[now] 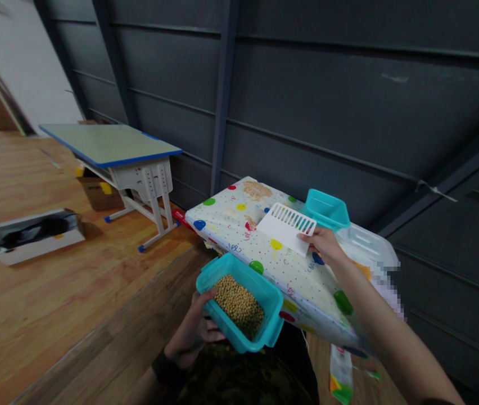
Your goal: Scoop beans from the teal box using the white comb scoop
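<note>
My left hand is closed on the near left rim of a teal plastic container, tilted a little at the table's front edge. Round, pale yellow beans, which look like soybeans, lie in it. Over the table, my right hand pinches a corner of a white slotted plastic board, whose row of slots runs along its far edge. Behind the board stands a second teal container. Two tan patches of grain-like bits, a larger one and a smaller one, lie on the dotted tablecloth.
A clear plastic lid or tray lies at the table's right end. A dark panelled wall rises behind. To the left are a desk with blue edging and an open white box. A colourful packet lies below the table.
</note>
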